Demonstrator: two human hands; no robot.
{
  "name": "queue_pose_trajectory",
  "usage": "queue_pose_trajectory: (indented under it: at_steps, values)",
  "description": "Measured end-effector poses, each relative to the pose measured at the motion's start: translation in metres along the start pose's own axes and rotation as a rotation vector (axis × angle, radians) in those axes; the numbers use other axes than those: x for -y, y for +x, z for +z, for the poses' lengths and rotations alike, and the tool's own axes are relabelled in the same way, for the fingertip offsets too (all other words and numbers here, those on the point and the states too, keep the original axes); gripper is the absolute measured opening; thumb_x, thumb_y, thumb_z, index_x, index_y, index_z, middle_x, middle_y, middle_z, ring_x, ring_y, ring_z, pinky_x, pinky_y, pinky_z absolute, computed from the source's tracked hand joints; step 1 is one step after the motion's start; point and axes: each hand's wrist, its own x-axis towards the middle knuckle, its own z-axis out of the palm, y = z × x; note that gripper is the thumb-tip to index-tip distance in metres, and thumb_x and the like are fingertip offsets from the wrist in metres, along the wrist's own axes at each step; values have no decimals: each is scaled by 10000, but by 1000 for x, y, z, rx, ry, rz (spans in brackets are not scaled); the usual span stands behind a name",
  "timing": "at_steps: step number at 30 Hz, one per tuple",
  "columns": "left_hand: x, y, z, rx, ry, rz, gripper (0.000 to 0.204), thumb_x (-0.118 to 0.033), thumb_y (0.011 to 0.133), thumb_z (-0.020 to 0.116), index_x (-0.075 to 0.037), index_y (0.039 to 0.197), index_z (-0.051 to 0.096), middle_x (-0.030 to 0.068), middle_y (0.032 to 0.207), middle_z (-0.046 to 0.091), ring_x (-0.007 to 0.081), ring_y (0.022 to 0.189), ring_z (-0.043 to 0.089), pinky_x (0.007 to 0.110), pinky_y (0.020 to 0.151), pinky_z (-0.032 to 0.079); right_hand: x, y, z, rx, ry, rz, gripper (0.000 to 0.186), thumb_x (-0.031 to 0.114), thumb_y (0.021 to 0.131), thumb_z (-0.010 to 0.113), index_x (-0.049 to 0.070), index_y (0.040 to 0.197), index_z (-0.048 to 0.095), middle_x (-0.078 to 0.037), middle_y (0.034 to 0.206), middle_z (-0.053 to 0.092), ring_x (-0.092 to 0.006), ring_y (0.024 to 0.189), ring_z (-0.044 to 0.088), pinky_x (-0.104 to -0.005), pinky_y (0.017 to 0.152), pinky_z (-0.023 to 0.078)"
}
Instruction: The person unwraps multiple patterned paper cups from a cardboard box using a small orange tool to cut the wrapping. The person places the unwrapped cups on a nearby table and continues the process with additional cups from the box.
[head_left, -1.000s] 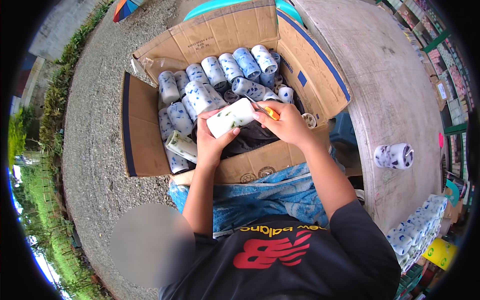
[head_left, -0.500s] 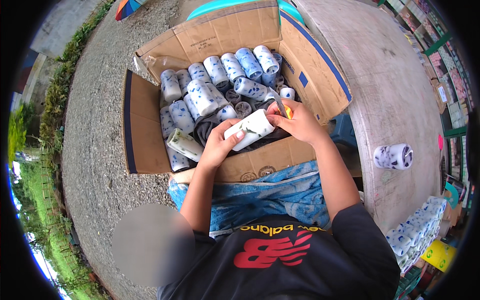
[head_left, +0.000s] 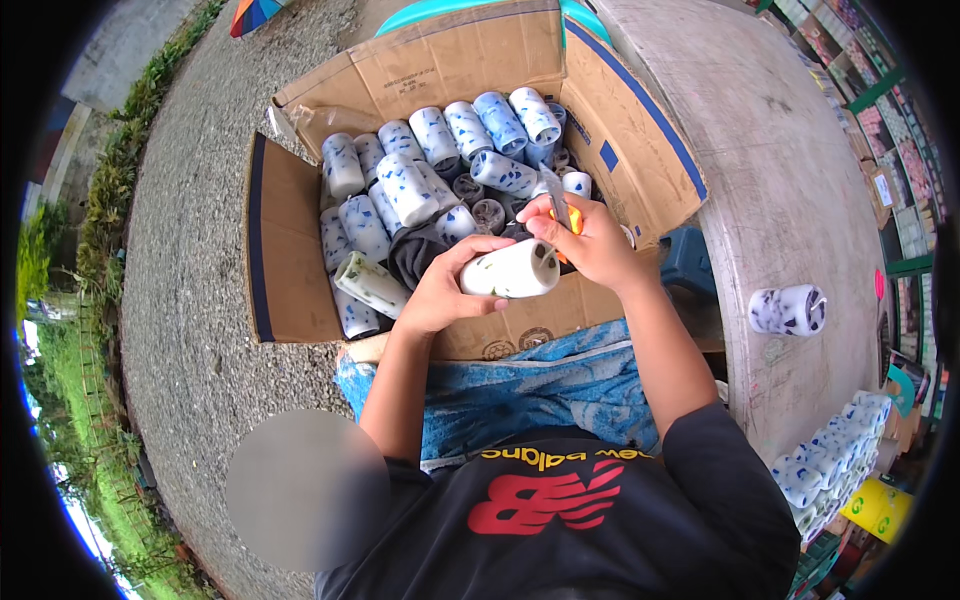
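While the left hand [head_left: 440,295] wraps its fingers around a white candle [head_left: 512,270] held sideways over the cardboard box [head_left: 290,270], the right hand [head_left: 590,245] pinches an orange-handled knife [head_left: 560,212] at its end, seemingly trimming, so careful blade control comes next.

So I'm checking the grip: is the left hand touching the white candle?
Touching. The head view shows the left hand wrapped around the near end of the white candle, fingers on its side, no gap.

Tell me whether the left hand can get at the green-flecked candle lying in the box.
Probably yes: the green-flecked candle lies uncovered just beside the left hand, though that hand now holds a white candle.
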Motion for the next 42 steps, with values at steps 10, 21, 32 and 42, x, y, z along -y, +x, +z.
queue_pose_trajectory:
  at_steps: [10, 21, 32, 42]
  values:
    - [1, 2, 7, -91, 436, 210, 648, -104, 621, 798, -23, 1204, 525, 78, 1205, 531, 179, 1143, 507, 321, 1024, 367, -7, 0, 9, -43, -135, -129, 162, 132, 829, 726, 13, 903, 644, -42, 784, 645, -127, 743, 589, -278, 702, 467]
    - [22, 2, -5, -223, 134, 240, 741, -330, 736, 716, -25, 1316, 369, 125, 1108, 581, 213, 1089, 552, 333, 960, 405, -1, 33, -30, -394, 413, 199, 187, 135, 881, 595, 68, 1025, 497, -16, 786, 537, -83, 613, 524, -248, 512, 441]
    - [-12, 3, -1, -305, 132, 156, 161, -181, 966, 529, -39, 1010, 591, 74, 1007, 668, 150, 1002, 585, 307, 931, 415, 26, -10, -1, 2, -1096, -230, 191, 214, 721, 708, 99, 776, 565, -49, 738, 628, -260, 734, 643, -399, 610, 505]
    - [-41, 9, -13, -229, -268, -71, 85, -75, 878, 665, -14, 929, 634, 86, 1095, 629, 248, 1075, 624, 343, 923, 493, 30, -4, 4, -3, -1197, -394, 227, 187, 663, 751, 116, 792, 578, -16, 745, 609, -210, 771, 616, -348, 641, 495]
